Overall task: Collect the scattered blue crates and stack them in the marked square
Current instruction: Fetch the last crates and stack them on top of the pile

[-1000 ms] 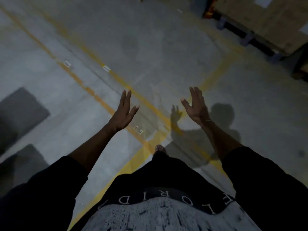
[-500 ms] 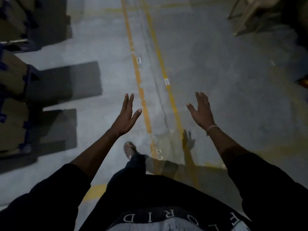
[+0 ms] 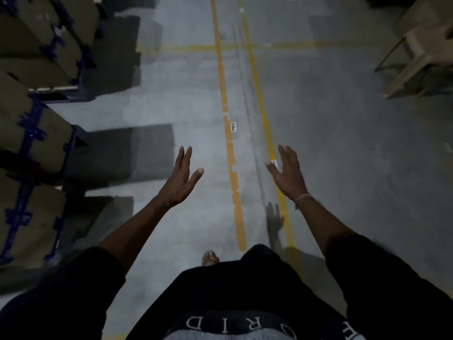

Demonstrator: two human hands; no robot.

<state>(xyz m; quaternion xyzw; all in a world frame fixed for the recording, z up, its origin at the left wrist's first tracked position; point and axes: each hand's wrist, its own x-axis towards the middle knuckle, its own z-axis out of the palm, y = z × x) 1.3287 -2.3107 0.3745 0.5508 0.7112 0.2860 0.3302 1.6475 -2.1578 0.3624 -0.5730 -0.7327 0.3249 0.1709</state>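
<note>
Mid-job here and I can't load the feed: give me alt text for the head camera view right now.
Both bare hands, left hand and right hand, reach forward open and empty over a grey concrete floor crossed by painted yellow lines. Brown cardboard boxes on blue pallets line the left side; no blue crate is visible.

Two hands [image 3: 179, 185] [image 3: 288, 177], two long yellow floor lines [image 3: 229, 143] [image 3: 263, 114], one crossing line [image 3: 191, 48], one foot [image 3: 210, 257]

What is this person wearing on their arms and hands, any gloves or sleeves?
No gloves: both the left hand and right hand are bare. Loose black sleeves end near the elbows, leaving the forearms uncovered. A thin pale band circles the right wrist. The black shirt carries pale capital lettering across its front.
</note>
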